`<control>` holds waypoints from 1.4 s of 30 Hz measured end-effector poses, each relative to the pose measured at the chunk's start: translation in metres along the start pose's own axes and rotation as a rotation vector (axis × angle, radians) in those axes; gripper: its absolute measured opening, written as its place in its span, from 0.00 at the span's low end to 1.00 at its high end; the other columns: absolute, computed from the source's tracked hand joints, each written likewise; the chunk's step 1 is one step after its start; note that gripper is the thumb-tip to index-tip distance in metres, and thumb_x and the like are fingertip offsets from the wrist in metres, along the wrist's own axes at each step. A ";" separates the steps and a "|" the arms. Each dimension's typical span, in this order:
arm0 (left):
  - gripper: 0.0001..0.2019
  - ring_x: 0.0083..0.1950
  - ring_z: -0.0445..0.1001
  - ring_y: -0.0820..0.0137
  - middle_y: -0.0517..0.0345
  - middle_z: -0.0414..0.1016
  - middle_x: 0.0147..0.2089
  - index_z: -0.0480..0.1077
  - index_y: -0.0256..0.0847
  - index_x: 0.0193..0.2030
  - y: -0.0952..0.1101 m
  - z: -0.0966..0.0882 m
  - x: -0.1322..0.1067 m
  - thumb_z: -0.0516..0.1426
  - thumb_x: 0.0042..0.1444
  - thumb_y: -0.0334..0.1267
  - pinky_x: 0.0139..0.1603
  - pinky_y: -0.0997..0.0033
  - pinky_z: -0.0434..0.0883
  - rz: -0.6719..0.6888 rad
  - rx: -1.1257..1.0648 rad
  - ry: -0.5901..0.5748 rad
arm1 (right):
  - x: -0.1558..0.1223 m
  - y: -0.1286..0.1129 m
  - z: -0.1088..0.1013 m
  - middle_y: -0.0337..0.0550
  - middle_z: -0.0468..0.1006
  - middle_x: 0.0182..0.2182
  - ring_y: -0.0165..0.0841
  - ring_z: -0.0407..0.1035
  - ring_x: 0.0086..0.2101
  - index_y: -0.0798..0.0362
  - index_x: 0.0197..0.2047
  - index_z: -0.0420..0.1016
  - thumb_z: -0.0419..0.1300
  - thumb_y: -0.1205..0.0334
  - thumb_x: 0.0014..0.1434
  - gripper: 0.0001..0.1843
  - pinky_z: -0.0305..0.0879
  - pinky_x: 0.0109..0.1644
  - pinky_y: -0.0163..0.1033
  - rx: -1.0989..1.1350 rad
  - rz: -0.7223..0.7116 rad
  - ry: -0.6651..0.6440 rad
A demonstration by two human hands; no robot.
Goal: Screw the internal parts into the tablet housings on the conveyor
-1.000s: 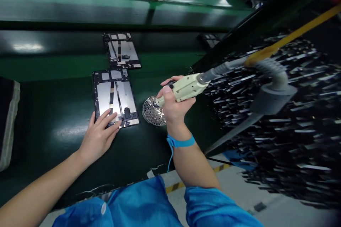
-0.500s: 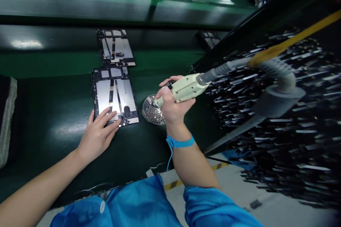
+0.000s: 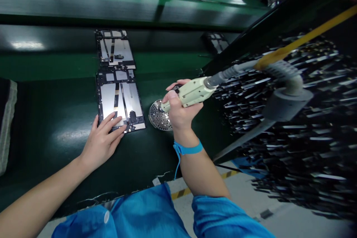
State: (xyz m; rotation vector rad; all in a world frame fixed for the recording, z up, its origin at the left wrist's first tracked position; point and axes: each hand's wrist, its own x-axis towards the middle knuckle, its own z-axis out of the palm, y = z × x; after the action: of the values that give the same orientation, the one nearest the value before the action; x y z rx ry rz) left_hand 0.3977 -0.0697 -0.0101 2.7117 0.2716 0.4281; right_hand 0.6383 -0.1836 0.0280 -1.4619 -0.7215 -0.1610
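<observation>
My left hand lies with fingers spread on the lower edge of an opened tablet, a black frame with silver panels and dark ribbon cables. In my right hand is a pale green electric screwdriver, its fingers wrapped round the grip. The driver slants down to the left, its nose over a round metal screw plate full of small holes. My hand hides the plate's right side. I cannot tell whether the bit touches a screw. A second opened tablet lies just beyond the first.
A grey cable tied with a yellow strap runs from the driver to the right. Beside the dark green bench is a dense mass of dark, shiny strips. Another device lies at the back right; a dark block stands left.
The farther tablet has shifted a little left, and the device at the back right has too. The driver's cable has swung slightly left. Both hands have stayed nearly in place.
</observation>
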 end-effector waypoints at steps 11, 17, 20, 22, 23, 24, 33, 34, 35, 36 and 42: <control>0.14 0.73 0.64 0.49 0.49 0.73 0.66 0.76 0.48 0.59 -0.002 0.002 -0.001 0.54 0.72 0.36 0.70 0.26 0.58 -0.006 -0.010 -0.001 | -0.001 0.002 0.000 0.36 0.75 0.33 0.29 0.71 0.24 0.46 0.48 0.70 0.64 0.55 0.61 0.13 0.73 0.28 0.40 0.038 0.037 0.021; 0.14 0.73 0.64 0.50 0.49 0.73 0.66 0.76 0.46 0.59 0.000 0.001 0.000 0.53 0.72 0.35 0.70 0.25 0.58 -0.005 -0.010 -0.005 | 0.000 -0.002 0.002 0.35 0.75 0.31 0.27 0.69 0.21 0.47 0.46 0.71 0.66 0.60 0.59 0.12 0.70 0.25 0.37 0.108 0.023 0.030; 0.15 0.74 0.63 0.50 0.49 0.73 0.67 0.76 0.46 0.59 0.001 0.000 0.000 0.53 0.72 0.35 0.71 0.25 0.56 -0.010 -0.017 -0.017 | 0.001 -0.002 0.002 0.35 0.76 0.32 0.26 0.69 0.20 0.48 0.45 0.72 0.66 0.62 0.58 0.12 0.70 0.24 0.37 0.125 0.024 0.044; 0.15 0.74 0.63 0.50 0.49 0.73 0.66 0.76 0.46 0.59 0.001 0.000 0.001 0.53 0.71 0.35 0.71 0.25 0.56 -0.013 -0.018 -0.013 | 0.003 -0.004 0.002 0.35 0.77 0.32 0.26 0.69 0.20 0.48 0.45 0.72 0.65 0.62 0.57 0.12 0.70 0.23 0.37 0.122 0.034 0.070; 0.14 0.74 0.63 0.50 0.49 0.74 0.66 0.76 0.46 0.59 0.001 0.001 0.001 0.53 0.71 0.35 0.71 0.25 0.56 -0.016 -0.018 -0.008 | 0.004 -0.007 0.001 0.35 0.77 0.33 0.26 0.69 0.20 0.48 0.45 0.72 0.65 0.62 0.57 0.12 0.70 0.23 0.37 0.121 0.040 0.084; 0.14 0.73 0.63 0.49 0.49 0.74 0.66 0.76 0.46 0.58 0.001 0.002 0.001 0.53 0.71 0.35 0.70 0.25 0.56 -0.017 -0.019 -0.006 | 0.004 -0.011 0.001 0.35 0.77 0.33 0.26 0.69 0.19 0.48 0.45 0.71 0.65 0.62 0.57 0.12 0.69 0.22 0.37 0.123 0.042 0.098; 0.15 0.73 0.63 0.49 0.50 0.72 0.67 0.75 0.48 0.59 -0.002 0.006 0.002 0.54 0.71 0.35 0.69 0.25 0.57 -0.028 -0.046 -0.016 | -0.040 -0.050 0.027 0.37 0.78 0.39 0.28 0.73 0.24 0.43 0.51 0.72 0.66 0.61 0.61 0.15 0.73 0.28 0.38 0.377 0.071 -0.259; 0.15 0.73 0.63 0.49 0.50 0.72 0.67 0.75 0.48 0.59 -0.002 0.006 0.002 0.54 0.71 0.34 0.69 0.25 0.57 -0.027 -0.048 -0.015 | -0.045 -0.050 0.030 0.38 0.78 0.39 0.29 0.73 0.26 0.43 0.51 0.72 0.66 0.61 0.61 0.15 0.73 0.30 0.39 0.383 0.072 -0.291; 0.15 0.73 0.63 0.49 0.50 0.72 0.67 0.75 0.48 0.59 -0.002 0.005 0.002 0.54 0.71 0.34 0.69 0.25 0.57 -0.025 -0.050 -0.015 | -0.049 -0.049 0.032 0.39 0.78 0.39 0.29 0.74 0.27 0.43 0.52 0.73 0.66 0.61 0.61 0.16 0.74 0.31 0.40 0.390 0.073 -0.313; 0.15 0.73 0.63 0.49 0.50 0.72 0.67 0.75 0.48 0.59 -0.002 0.005 0.003 0.54 0.71 0.34 0.69 0.25 0.57 -0.022 -0.052 -0.015 | -0.052 -0.048 0.034 0.40 0.78 0.39 0.30 0.74 0.28 0.44 0.52 0.73 0.66 0.61 0.61 0.16 0.74 0.32 0.40 0.399 0.075 -0.329; 0.16 0.74 0.62 0.50 0.50 0.71 0.68 0.74 0.49 0.60 -0.001 0.005 0.004 0.53 0.71 0.34 0.69 0.25 0.57 -0.013 -0.053 -0.013 | -0.057 -0.043 0.038 0.42 0.77 0.40 0.34 0.76 0.33 0.45 0.52 0.73 0.67 0.59 0.61 0.16 0.76 0.36 0.43 0.388 0.091 -0.367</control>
State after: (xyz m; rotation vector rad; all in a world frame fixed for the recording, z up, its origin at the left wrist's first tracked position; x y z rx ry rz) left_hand 0.4033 -0.0696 -0.0133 2.6591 0.2698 0.4080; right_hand 0.5585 -0.1723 0.0318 -1.1562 -0.9219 0.3113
